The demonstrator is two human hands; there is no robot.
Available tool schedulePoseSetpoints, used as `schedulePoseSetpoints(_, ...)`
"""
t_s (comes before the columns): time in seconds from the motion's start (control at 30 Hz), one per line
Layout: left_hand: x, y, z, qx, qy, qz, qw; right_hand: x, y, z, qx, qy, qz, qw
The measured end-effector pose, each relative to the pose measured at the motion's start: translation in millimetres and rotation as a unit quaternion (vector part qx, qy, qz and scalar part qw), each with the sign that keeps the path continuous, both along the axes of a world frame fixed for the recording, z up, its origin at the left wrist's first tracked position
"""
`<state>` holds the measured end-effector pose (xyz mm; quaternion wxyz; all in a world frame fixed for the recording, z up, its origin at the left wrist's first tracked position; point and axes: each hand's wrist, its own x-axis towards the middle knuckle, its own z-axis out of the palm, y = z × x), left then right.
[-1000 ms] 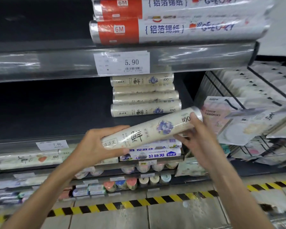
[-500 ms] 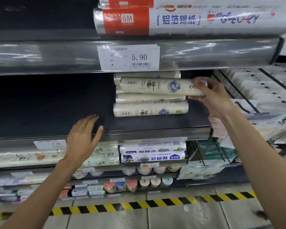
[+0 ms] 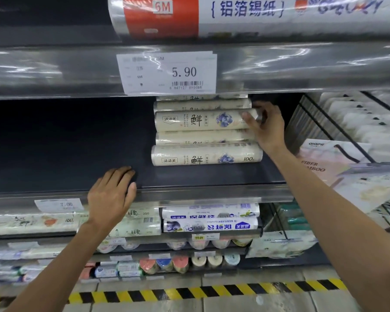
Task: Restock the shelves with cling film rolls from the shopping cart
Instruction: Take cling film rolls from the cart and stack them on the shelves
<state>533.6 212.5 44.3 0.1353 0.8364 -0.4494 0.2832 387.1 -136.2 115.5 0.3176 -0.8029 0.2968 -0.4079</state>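
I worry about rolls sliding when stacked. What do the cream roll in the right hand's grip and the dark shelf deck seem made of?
Cream roll: printed wrapper of thin glossy plastic film, going by its soft glints and crinkled ends; what is inside is hidden. Shelf deck: probably painted metal, matt dark grey, flat and even with no glare.

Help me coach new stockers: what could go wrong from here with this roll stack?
The right hand pinches the end of a cream blue-flower-printed cling film roll in a single-column stack of round rolls with nothing bracing its sides; on release it might roll off onto the dark shelf. Pushing from one end may also skew the stack.
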Motion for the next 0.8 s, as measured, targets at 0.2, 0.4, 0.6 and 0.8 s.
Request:
schedulePoseSetpoints(0.2,-0.3,2.8,1.2,0.013,0.006,-0.013,1.0,-1.1,-13.4,-3.7,0.125,0.013,-0.005,0.992)
schedulePoseSetpoints(0.4,-1.3,1.6,1.9,0.015,0.002,-0.009,1.0,-0.6,-10.1,-5.5,0.136,-0.028,0.038,0.99)
schedulePoseSetpoints(0.6,-0.8,2.2,1.0,0.024,-0.005,-0.005,1.0,0.2,-14.0,-2.1,0.161,-0.019,0.057,0.985)
schedulePoseSetpoints(0.8,0.3,3.0,-0.1,0.019,-0.017,-0.008,1.0,0.8,-14.7,-7.4,0.135,-0.01,0.051,0.989)
